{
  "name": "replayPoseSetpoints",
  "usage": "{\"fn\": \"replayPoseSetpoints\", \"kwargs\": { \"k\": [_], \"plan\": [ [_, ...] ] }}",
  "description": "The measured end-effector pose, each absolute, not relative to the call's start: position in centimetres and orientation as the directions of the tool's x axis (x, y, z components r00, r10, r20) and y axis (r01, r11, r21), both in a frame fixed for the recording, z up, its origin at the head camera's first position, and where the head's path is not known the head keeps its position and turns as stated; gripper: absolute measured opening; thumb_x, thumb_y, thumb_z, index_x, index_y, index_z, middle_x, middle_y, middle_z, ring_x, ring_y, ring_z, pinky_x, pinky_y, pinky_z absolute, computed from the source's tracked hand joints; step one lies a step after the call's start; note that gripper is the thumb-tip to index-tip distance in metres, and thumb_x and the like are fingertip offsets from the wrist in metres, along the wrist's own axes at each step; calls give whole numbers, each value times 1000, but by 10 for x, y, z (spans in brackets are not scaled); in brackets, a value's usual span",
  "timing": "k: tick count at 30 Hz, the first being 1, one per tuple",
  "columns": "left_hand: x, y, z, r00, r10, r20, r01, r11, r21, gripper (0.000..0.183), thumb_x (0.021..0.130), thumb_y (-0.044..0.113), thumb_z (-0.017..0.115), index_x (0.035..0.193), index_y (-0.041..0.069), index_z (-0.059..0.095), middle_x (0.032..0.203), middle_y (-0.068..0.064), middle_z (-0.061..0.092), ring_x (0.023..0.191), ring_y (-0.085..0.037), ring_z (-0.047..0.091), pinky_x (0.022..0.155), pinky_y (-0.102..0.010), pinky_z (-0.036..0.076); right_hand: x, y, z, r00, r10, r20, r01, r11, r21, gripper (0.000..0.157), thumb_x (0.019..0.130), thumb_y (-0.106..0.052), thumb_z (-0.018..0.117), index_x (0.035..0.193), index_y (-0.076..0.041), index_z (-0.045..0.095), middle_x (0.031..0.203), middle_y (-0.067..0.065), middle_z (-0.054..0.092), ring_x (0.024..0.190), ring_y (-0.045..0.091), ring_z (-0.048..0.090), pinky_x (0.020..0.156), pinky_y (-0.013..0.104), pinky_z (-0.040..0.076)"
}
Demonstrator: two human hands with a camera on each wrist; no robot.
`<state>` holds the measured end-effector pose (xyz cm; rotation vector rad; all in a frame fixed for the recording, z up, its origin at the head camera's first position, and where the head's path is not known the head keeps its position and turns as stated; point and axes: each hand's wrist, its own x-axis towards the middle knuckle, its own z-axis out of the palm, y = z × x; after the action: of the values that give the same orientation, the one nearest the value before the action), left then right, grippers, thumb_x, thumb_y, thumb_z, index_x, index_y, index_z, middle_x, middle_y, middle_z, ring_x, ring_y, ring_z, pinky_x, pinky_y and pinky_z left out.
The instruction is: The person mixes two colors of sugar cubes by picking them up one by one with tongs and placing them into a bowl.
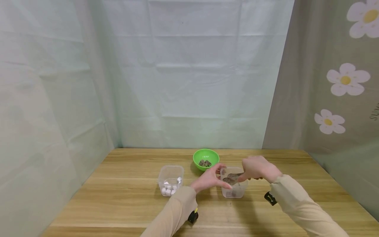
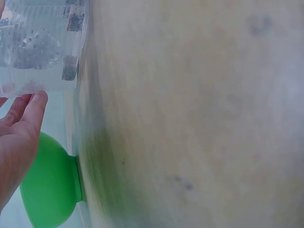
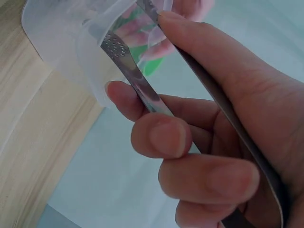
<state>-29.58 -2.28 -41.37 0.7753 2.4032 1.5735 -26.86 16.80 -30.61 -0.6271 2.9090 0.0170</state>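
Note:
A clear plastic container [image 1: 243, 191] stands right of the middle of the table, with a few dark brown cubes [image 2: 70, 68] at its bottom. My left hand [image 1: 208, 179] grips the container from the left, thumb at the near side and fingers at the far side. In my right hand [image 1: 256, 168] are metal tongs [image 3: 142, 88] with perforated ends, one arm under the thumb and the other against the fingers. The spread tong ends reach down into the container. Whether they touch a cube cannot be told. Behind the left hand is a green bowl [image 1: 207, 153] holding several brown cubes [image 1: 205, 163].
A second clear container [image 1: 171, 169] with several white cubes [image 1: 167, 191] stands to the left. Pale cloth [image 1: 192, 82] hangs behind and beside the wooden table [image 1: 118, 197]. Black devices [image 1: 193, 217] are at both wrists.

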Motion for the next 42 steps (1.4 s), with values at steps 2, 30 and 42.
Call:
{"fn": "replayPoseSetpoints", "kwargs": {
  "k": [2, 30, 42],
  "plan": [
    [-296, -23, -414, -851, 505, 143, 335, 313, 888, 79, 62, 29, 84, 129, 14, 44, 114, 1, 50, 101, -14, 47, 82, -28, 40, -269, 166, -307, -898, -410, -159, -413, 911, -11, 46, 70, -48, 72, 48, -16, 46, 41, -7, 39, 37, 6, 33, 39, 22, 29],
    [-298, -22, -415, -856, 498, 137, 324, 313, 893, 77, 61, 29, 84, 127, 18, 45, 114, 5, 49, 99, -12, 48, 81, -29, 41, -269, 189, -306, -846, -533, 1, -532, 843, -80, 49, 74, -33, 73, 45, -19, 37, 39, -15, 23, 37, 3, 23, 38, 21, 22],
    [-296, -23, -415, -858, 492, 149, 356, 359, 863, 78, 62, 33, 83, 128, 19, 44, 123, 5, 46, 108, -10, 44, 89, -32, 35, -268, 213, -303, -847, -531, 16, -527, 835, -158, 45, 78, -37, 69, 46, -21, 40, 38, -16, 25, 35, 3, 27, 37, 21, 22]
  ]
}}
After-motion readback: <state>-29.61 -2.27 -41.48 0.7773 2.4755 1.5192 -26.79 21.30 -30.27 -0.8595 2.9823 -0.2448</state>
